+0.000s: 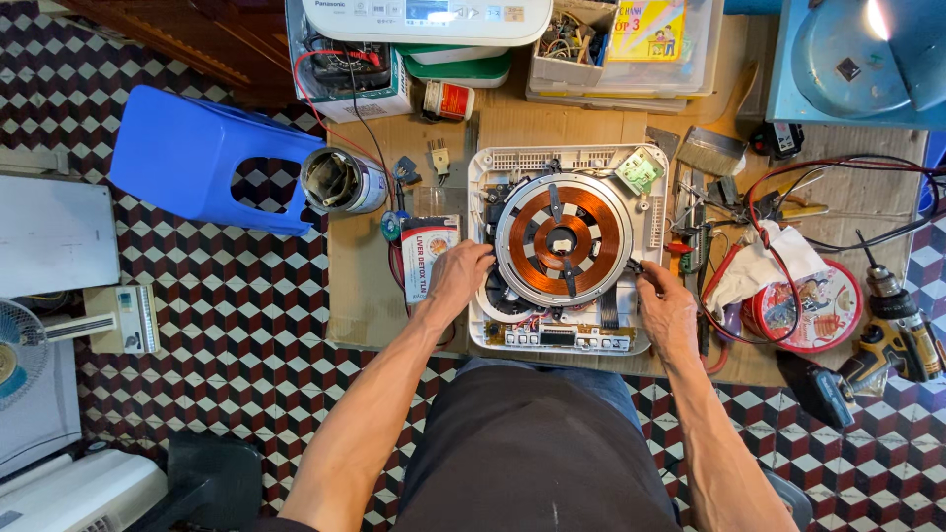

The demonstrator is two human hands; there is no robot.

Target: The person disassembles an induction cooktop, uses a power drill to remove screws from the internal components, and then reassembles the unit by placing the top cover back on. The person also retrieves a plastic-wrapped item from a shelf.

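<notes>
Head view: left hand (pixel 459 279) and right hand (pixel 667 313) grip the coil (pixel 563 237) edges. White-red box (pixel 424 254) beside left hand, on wooden bench (pixel 360 286); checkered floor (pixel 207 325).

Bare forearms — dark brown apron

Opened white induction cooker base (pixel 512 177) lay flat on the wooden bench, lid off; round copper coil disc (pixel 563 238) sat centred, circuit board strip (pixel 567 338) along near edge.
</notes>
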